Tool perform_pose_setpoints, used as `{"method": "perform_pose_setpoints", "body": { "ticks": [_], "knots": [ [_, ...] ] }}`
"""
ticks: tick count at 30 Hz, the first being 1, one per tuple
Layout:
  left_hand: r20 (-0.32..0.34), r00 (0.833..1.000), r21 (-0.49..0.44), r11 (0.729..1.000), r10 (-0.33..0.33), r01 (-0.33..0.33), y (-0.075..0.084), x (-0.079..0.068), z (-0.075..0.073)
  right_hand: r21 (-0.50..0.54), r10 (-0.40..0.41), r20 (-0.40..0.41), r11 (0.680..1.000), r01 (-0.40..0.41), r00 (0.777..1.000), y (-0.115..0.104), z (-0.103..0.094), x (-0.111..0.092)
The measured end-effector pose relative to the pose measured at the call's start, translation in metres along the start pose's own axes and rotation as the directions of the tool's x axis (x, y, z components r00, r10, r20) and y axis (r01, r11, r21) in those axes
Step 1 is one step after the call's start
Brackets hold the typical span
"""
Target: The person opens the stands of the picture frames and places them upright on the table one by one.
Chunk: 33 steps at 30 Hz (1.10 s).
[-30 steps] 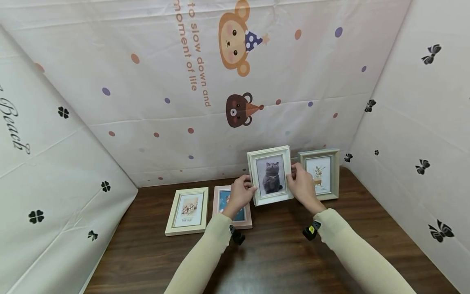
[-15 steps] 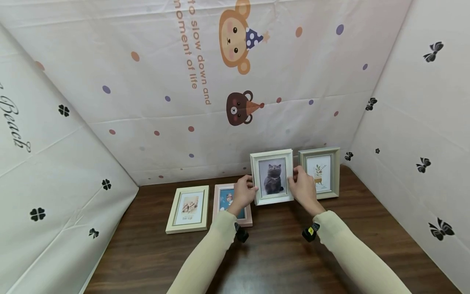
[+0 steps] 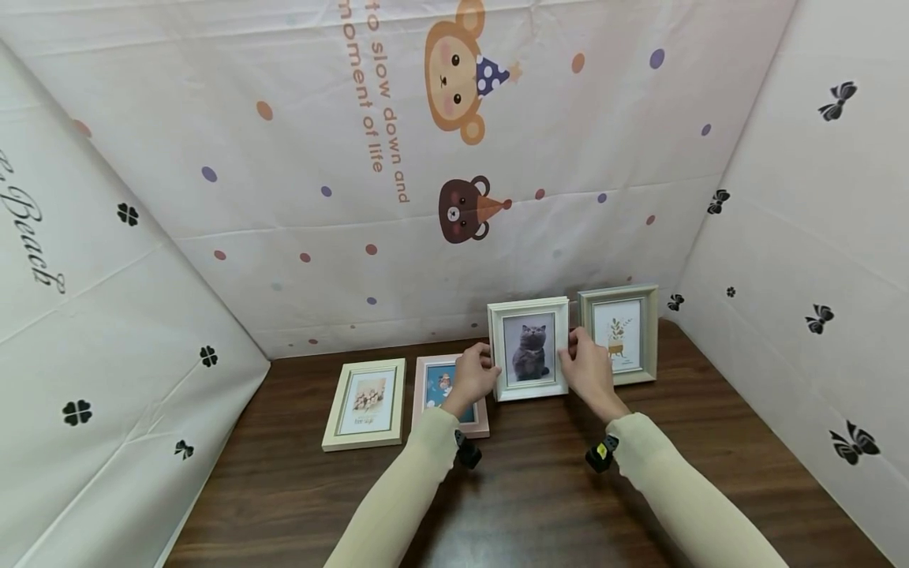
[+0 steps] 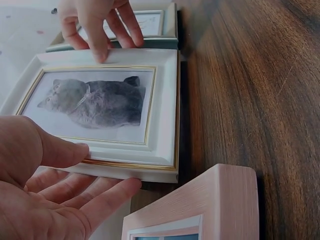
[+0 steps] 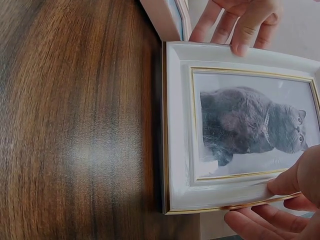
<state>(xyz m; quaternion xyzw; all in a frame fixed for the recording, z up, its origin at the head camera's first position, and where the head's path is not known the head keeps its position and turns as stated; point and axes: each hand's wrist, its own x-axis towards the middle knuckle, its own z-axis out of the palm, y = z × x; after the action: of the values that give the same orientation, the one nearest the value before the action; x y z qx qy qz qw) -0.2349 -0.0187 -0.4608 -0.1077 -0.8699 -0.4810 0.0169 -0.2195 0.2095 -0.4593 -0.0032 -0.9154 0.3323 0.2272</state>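
Note:
A white picture frame (image 3: 529, 386) with a gold inner line and a grey cat photo stands nearly upright on the dark wooden table, close to the back wall. My left hand (image 3: 474, 377) grips its left side, thumb on the front and fingers behind the edge, as the left wrist view shows. On the opposite side my right hand (image 3: 588, 369) pinches the border the same way, its thumb (image 5: 286, 182) on the white front. Just right of it a grey-green picture frame (image 3: 649, 331) with a plant print stands upright, partly covered by my right hand.
A pink picture frame (image 3: 483, 422) with a blue picture lies on the table, partly behind my left hand. To its left lies a cream picture frame (image 3: 329, 426). Printed cloth walls (image 3: 298, 300) enclose the table (image 3: 540, 505) at the back and both sides.
Both hands have moved the white picture frame slightly right and down, and it now stands straighter, its lower edge nearer the table. The other frames have stayed where they were.

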Motion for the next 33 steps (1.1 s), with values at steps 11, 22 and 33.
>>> {"method": "perform_pose_setpoints", "body": {
  "ticks": [11,22,33],
  "knots": [
    [-0.004,1.000,0.016,1.000,0.006,-0.006,-0.0012,0.0020,0.0041,-0.007,-0.014,-0.045,1.000,0.013,0.999,0.0021,0.0028,0.0019],
    [0.005,1.000,0.021,0.999,0.025,-0.025,-0.0048,0.0042,0.0065,-0.035,-0.003,-0.070,0.999,0.000,0.998,0.0021,0.0072,-0.0007],
    [0.012,1.000,0.004,1.000,0.024,-0.024,-0.0069,0.0049,0.0059,-0.044,-0.011,-0.079,0.999,0.007,0.997,0.0008,0.0096,0.0001]
  ]
}}
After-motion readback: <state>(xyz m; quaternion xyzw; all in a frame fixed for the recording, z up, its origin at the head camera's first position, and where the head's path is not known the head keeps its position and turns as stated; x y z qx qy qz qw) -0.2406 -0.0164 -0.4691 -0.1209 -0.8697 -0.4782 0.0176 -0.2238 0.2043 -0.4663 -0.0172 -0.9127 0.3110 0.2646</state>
